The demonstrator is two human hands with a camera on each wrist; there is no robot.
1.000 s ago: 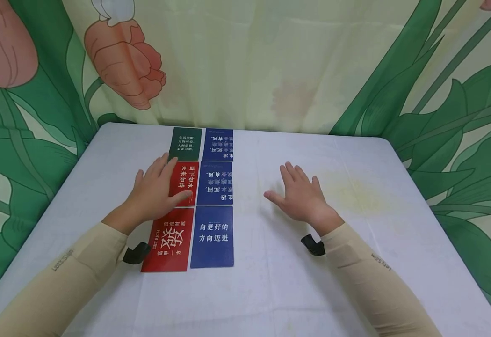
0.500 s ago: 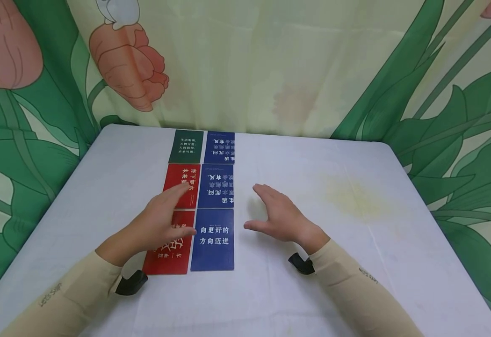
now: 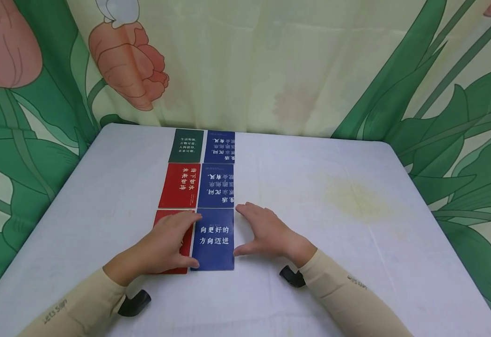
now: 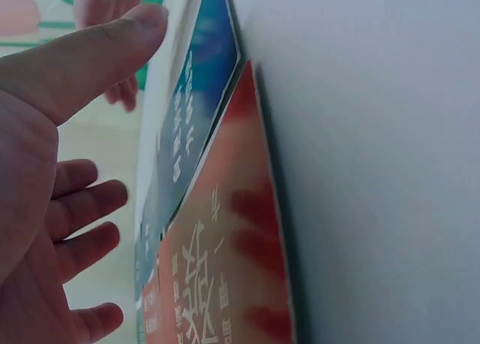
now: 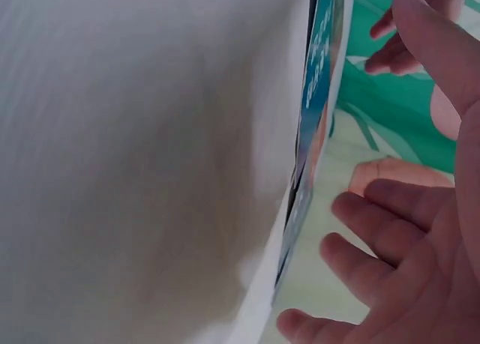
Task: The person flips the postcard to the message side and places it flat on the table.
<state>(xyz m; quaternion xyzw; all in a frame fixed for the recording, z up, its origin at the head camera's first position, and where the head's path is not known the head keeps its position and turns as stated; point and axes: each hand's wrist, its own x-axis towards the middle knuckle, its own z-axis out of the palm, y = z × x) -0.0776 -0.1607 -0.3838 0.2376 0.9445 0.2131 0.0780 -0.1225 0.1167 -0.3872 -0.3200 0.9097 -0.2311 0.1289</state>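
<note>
Beige fabric sleeves (image 3: 77, 302) lay nearest, with black pieces (image 3: 134, 303) hanging under both wrists; these wanted holding clear of the cards. Ahead of them, the left hand (image 3: 163, 245) hung over a red rectangular card (image 4: 238, 179) with white characters, and the right hand (image 3: 268, 231) stood just beside the right edge of a navy-blue rectangular card (image 3: 213, 256) with two rows of white characters, which lay flat on the white cloth-covered table (image 3: 292, 309) between them. Fingers on both hands were spread and held nothing; whether any tip touched the navy-blue card could not be told. The step in hand looked like meeting that card's two long sides. Done well, it called for fingers low against the edges rather than on the printed face, and for even, gentle pressure, since a thin card would likely bow or slide if one hand pushed harder. Its left side needed most care: only a narrow gap parted it from its red neighbour, which could easily be nudged. Farther off, a red card with columns of white characters (image 3: 180, 186) and a blue card with white text (image 3: 216, 186) lay close beyond the near pair, so a forward push risked shunting them. Beyond lay a dark green card (image 3: 185, 146) and another blue card (image 3: 220, 147), before a pale flower-printed curtain (image 3: 249, 65).
</note>
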